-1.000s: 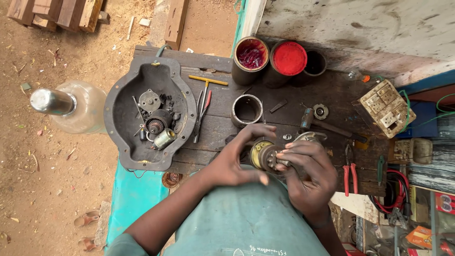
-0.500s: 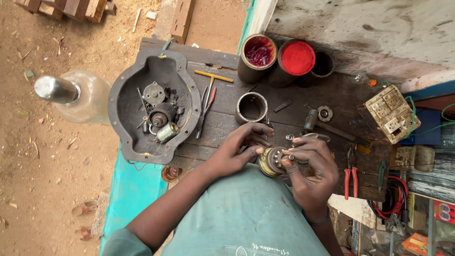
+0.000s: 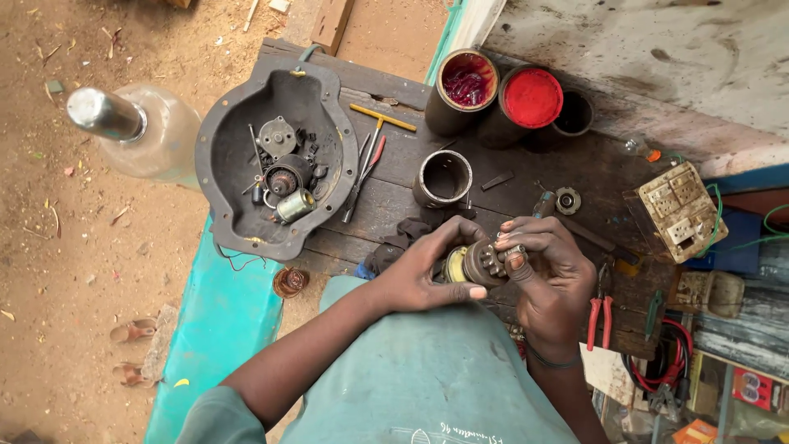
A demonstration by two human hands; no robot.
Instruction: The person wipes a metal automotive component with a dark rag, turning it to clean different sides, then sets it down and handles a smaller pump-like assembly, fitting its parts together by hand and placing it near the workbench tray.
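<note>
My left hand (image 3: 423, 275) wraps around a small geared motor part (image 3: 477, 263), thumb along its underside, holding it just above the near edge of the table (image 3: 394, 193). My right hand (image 3: 546, 275) closes on the other end, fingertips pinching the toothed gear at its tip. Both hands grip firmly; neither is loose.

To do this well, I judge the left hand should keep the body steady while the right turns or works the gear gently, keeping the part over the table so nothing small drops to the dirt.

The part is short and cylindrical, dark with grease, with a brass-yellow ring near the left end and a small dull-metal gear at the right.

Just beyond my hands stands an open metal cylinder (image 3: 443, 178). To the left lies a dark, shallow metal housing (image 3: 226, 148) holding small motor pieces. Farther back stand a tin of red grease (image 3: 462, 89) and a red lid (image 3: 532, 96). Red-handled pliers (image 3: 598, 312) lie to my right.
</note>
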